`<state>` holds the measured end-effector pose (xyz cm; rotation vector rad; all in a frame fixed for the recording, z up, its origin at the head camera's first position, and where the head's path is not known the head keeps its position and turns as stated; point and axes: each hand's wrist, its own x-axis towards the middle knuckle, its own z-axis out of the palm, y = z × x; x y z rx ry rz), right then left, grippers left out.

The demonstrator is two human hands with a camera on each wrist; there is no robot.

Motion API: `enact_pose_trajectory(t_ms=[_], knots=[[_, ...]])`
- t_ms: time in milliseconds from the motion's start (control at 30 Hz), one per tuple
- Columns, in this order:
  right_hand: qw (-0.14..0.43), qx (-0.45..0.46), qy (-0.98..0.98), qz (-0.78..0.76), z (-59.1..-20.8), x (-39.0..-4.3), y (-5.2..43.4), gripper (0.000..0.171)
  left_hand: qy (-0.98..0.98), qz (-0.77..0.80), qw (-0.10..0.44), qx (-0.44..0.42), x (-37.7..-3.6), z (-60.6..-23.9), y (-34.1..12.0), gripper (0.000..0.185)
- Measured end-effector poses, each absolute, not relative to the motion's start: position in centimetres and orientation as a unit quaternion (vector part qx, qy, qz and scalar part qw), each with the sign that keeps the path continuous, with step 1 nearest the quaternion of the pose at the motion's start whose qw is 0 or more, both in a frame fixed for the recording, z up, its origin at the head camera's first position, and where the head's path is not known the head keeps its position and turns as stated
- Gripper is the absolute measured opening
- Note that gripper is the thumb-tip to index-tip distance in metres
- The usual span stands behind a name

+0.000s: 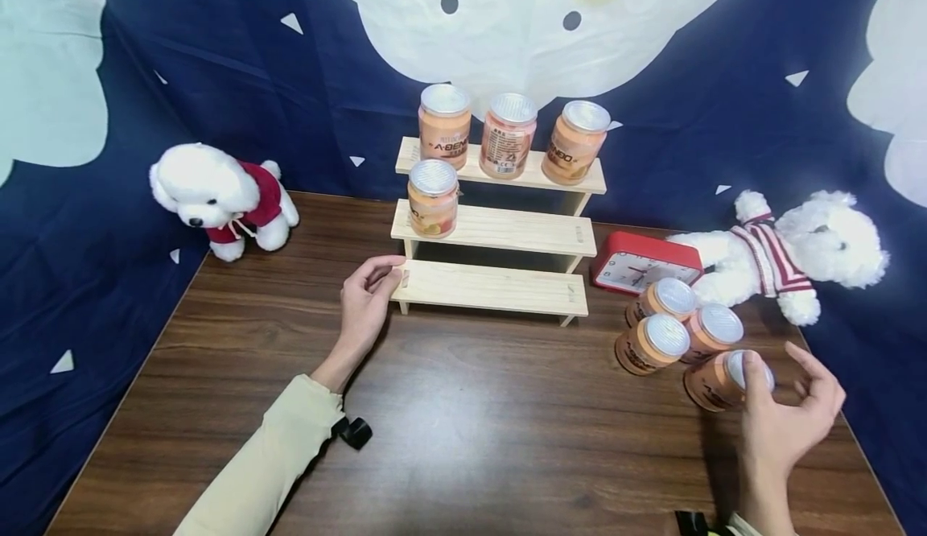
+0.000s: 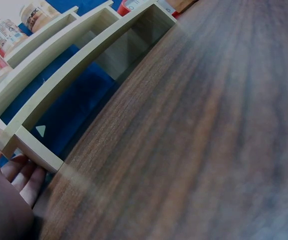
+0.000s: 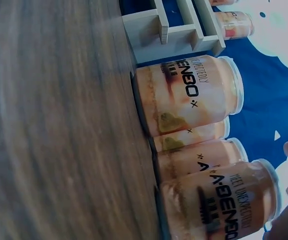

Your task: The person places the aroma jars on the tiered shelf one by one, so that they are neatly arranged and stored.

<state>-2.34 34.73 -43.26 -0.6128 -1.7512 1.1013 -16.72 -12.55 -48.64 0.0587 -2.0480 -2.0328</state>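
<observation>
A three-step wooden shelf (image 1: pixel 492 286) stands at the middle of the table. My left hand (image 1: pixel 368 294) holds the left end of its lowest step, the fingers (image 2: pixel 31 182) beside the short leg under the board. At the right, my right hand (image 1: pixel 793 407) hovers round the lid of the nearest orange can (image 1: pixel 717 383), thumb and fingers spread apart. This can (image 3: pixel 224 202) has a silver lid and black lettering. Close behind it stand three similar cans (image 1: pixel 644 347). On the top step are three more cans (image 1: pixel 508 138), and one can (image 1: pixel 433 202) sits at the left of the middle step.
A red alarm clock (image 1: pixel 644 262) stands between the shelf and a white plush toy (image 1: pixel 775 254) in a striped top, lying on its side. At the far left is a white plush dog (image 1: pixel 224 198) in red. A dark blue patterned cloth (image 1: pixel 239 61) hangs behind the brown table (image 1: pixel 471 439).
</observation>
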Motion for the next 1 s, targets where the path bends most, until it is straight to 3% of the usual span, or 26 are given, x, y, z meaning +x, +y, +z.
enact_pose_trajectory(t_ms=[333, 767, 1000], knots=[[0.412, -0.231, -0.6, 0.646, -45.6, -3.3, 36.2, 0.034, -0.704, -0.698, 0.13, 0.017, -16.8, -48.7, -12.6, 0.021], [0.372, -0.181, -0.597, 0.688, -45.8, -3.0, 36.1, 0.044, -0.701, -0.701, 0.13, 0.018, -16.7, -48.8, -12.6, 0.02], [0.371, -0.202, -0.626, 0.655, -46.0, -3.1, 36.0, 0.042, -0.701, -0.701, 0.129, 0.018, -16.8, -48.8, -12.6, 0.02]])
